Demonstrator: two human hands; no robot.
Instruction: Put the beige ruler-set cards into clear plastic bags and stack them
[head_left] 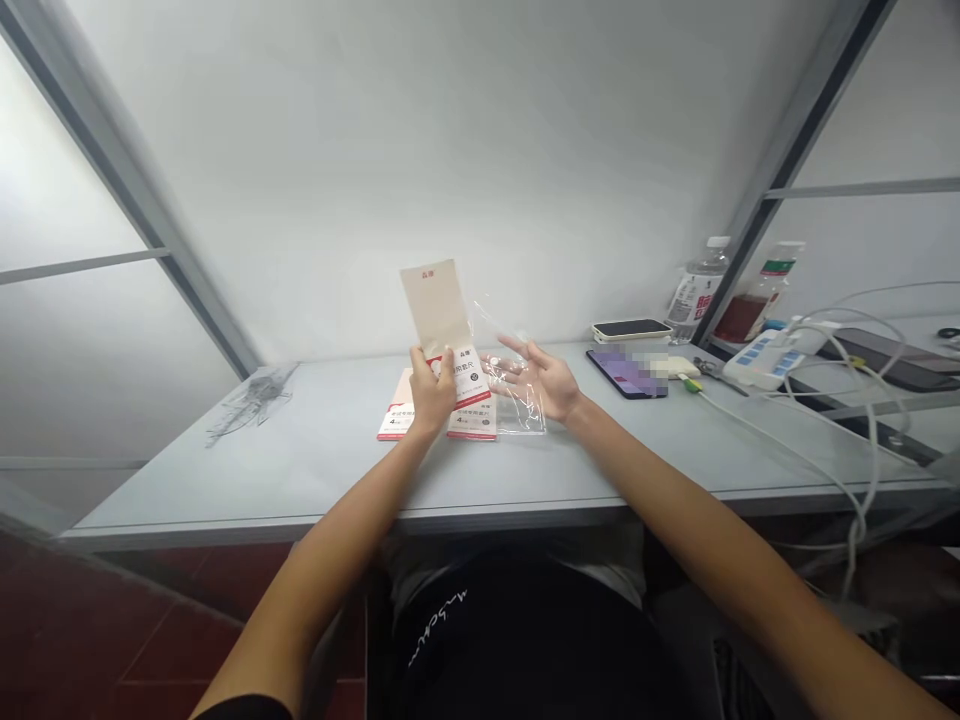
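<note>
Left of the clear plastic bag [519, 400], two red-edged packets [397, 418] lie on the grey table [225, 490], just under the left hand [433, 390]. This hand is closed around the lower part of a cream and white packet [436, 308] and holds it upright. I cannot tell if this packet touches the bag. The right hand [541, 380] is open with spread fingers just over the bag, and it grasps nothing. The bag seems to have no packet inside. Farther right of the bag are a phone [619, 370], a water bottle [697, 295] and a power strip [772, 355].
</note>
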